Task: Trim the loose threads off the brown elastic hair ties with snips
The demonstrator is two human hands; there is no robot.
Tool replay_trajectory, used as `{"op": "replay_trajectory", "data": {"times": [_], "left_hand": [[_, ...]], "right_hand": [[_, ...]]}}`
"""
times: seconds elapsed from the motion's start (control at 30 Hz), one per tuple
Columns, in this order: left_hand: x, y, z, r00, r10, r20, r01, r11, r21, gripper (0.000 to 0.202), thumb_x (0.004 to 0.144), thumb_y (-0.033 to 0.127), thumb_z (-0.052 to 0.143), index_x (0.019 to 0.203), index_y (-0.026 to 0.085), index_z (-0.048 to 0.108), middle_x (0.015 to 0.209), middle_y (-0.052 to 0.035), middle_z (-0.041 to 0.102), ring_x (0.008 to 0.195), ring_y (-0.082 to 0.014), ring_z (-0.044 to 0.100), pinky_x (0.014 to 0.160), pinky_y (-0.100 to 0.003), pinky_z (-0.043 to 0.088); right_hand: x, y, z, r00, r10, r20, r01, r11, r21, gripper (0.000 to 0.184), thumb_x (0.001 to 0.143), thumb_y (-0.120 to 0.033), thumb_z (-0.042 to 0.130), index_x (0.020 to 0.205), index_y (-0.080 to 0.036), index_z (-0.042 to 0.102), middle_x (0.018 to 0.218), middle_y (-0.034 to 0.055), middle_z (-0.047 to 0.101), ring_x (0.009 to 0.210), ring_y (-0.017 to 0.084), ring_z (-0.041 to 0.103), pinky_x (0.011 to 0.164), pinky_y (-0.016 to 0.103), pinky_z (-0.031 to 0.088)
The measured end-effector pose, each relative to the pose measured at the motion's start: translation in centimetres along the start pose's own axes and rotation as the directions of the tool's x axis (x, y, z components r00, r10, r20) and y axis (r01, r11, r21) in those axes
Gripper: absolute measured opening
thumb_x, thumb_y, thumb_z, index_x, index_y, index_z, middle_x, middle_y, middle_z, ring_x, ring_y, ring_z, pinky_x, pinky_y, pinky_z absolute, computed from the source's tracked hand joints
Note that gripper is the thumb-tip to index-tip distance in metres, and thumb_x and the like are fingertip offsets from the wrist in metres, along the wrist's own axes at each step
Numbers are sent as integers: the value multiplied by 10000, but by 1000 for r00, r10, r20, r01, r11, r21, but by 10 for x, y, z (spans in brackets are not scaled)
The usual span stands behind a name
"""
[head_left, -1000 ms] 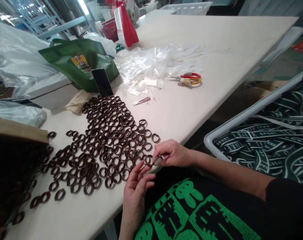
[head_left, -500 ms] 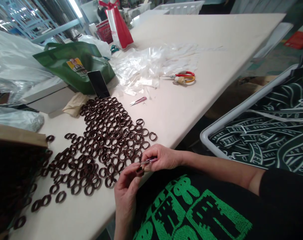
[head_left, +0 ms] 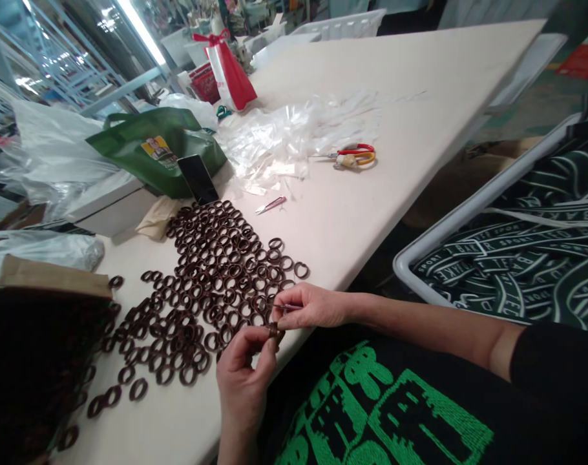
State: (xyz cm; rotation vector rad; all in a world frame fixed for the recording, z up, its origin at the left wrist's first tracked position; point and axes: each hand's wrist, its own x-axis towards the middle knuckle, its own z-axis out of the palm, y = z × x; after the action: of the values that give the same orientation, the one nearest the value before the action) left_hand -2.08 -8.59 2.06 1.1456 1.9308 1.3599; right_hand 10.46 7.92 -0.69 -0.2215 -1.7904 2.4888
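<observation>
Several dark brown fabric rings [head_left: 211, 284] lie spread over the near left of a long cream table [head_left: 371, 194]. My left hand [head_left: 243, 374] is closed, pinching one brown ring [head_left: 274, 332] at the table's front edge. Just above it my right hand [head_left: 308, 305] is closed on a small thread snipper [head_left: 285, 307], its tip close to the held ring.
A green bag [head_left: 148, 145], black phone [head_left: 198, 179], second snipper [head_left: 271, 205], red-and-yellow scissors [head_left: 355, 156] and clear plastic bags [head_left: 294, 126] lie further back. A white bin of green printed straps [head_left: 526, 252] stands at the right. A dark heap [head_left: 27, 368] fills the left.
My left hand has taken a ring off the table and lifted it to the front edge. My right hand, with the snipper, has drawn back toward it.
</observation>
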Motion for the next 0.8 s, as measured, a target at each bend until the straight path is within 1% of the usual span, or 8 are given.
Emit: {"op": "replay_trajectory", "data": {"times": [0.17, 0.27, 0.37, 0.43, 0.53, 0.6, 0.7, 0.8], "left_hand": [[-5, -8, 7, 970, 127, -209, -76, 969, 235, 94, 857, 288, 639, 855, 197, 665, 732, 5, 683, 626, -137, 643, 631, -248, 518], [-6, -4, 14, 913, 283, -293, -91, 843, 531, 89, 838, 301, 644, 842, 214, 662, 668, 30, 660, 561, -122, 613, 580, -233, 472], [-3, -4, 22, 865, 395, -310, -87, 726, 682, 99, 841, 308, 633, 803, 218, 645, 623, 34, 640, 513, -116, 586, 548, -230, 436], [0, -6, 25, 848, 433, -306, -115, 714, 691, 101, 835, 295, 630, 772, 217, 639, 595, 33, 629, 492, -115, 578, 531, -227, 431], [4, -10, 29, 865, 347, -363, -95, 823, 560, 112, 814, 319, 654, 781, 213, 650, 612, 20, 646, 508, -124, 597, 518, -226, 446], [5, -9, 31, 912, 179, -368, -61, 949, 310, 169, 822, 370, 659, 808, 202, 650, 647, 3, 667, 541, -136, 620, 532, -234, 477], [6, -5, 31, 958, -65, -278, 30, 991, -129, 242, 821, 421, 680, 799, 187, 623, 637, -3, 661, 557, -140, 628, 550, -240, 507], [8, -2, 29, 961, -196, -196, 120, 932, -343, 272, 762, 411, 751, 809, 178, 621, 603, 27, 619, 512, -107, 576, 521, -212, 478]], "right_hand": [[2, -1, 6, 998, -45, -52, 48, 997, 59, 298, 761, -371, 748, 866, -132, 604, 748, -21, 579, 611, 63, 455, 553, 170, 374], [5, -1, 13, 974, -176, -140, 165, 983, -86, 156, 729, -242, 684, 777, -135, 581, 713, -36, 551, 639, 68, 456, 601, 179, 381], [11, 2, 21, 899, -311, -307, 210, 924, -319, 86, 675, -136, 611, 736, -150, 551, 660, -58, 496, 598, 63, 412, 559, 172, 345], [16, 5, 26, 813, -413, -410, 201, 861, -467, 110, 661, -104, 582, 750, -160, 551, 645, -64, 482, 575, 64, 399, 537, 175, 325], [23, 9, 28, 678, -562, -474, 209, 765, -609, 129, 675, -90, 554, 779, -168, 563, 668, -53, 508, 591, 73, 434, 554, 181, 344], [25, 9, 25, 632, -624, -458, 258, 728, -636, 111, 706, -100, 544, 791, -170, 563, 683, -48, 517, 595, 76, 441, 561, 182, 358], [24, 7, 20, 632, -685, -364, 376, 681, -629, 75, 776, -135, 554, 840, -169, 574, 702, -42, 518, 584, 72, 441, 559, 183, 372], [22, 5, 18, 632, -732, -254, 480, 628, -612, 41, 837, -174, 584, 875, -164, 595, 779, -3, 565, 662, 93, 508, 615, 200, 422]]}}
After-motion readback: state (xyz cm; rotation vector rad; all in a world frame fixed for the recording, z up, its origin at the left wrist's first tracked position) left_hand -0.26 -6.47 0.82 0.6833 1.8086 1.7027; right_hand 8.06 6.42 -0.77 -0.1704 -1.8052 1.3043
